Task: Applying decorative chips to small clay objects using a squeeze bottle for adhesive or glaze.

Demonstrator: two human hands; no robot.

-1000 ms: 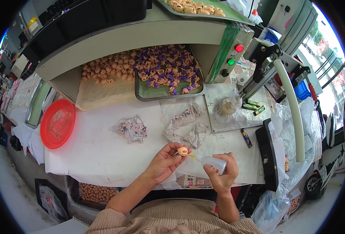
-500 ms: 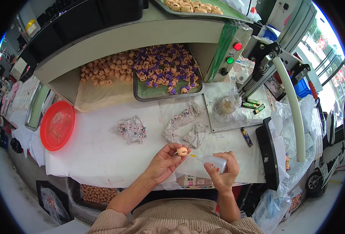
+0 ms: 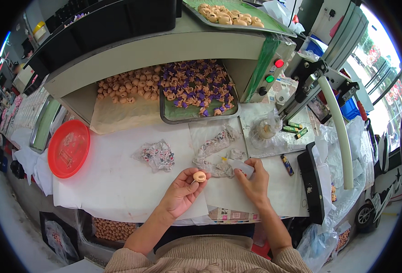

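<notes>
White paper-covered worktop [image 3: 119,182], with a round red plastic plate [image 3: 68,148] off to the left and a metal tray [image 3: 182,113] of purple-and-tan bits up top. Crinkly clear bags [image 3: 214,152] sit in the middle. Right hand [image 3: 254,182] wraps a small translucent squeeze bottle [image 3: 240,166]. Left hand [image 3: 182,191] has its grip pinching a small tan ring [image 3: 199,176], held over the paper.

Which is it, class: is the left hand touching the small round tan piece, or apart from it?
Touching. The head view shows the left hand pinching the small round tan piece between its fingertips, with no gap visible.
</notes>
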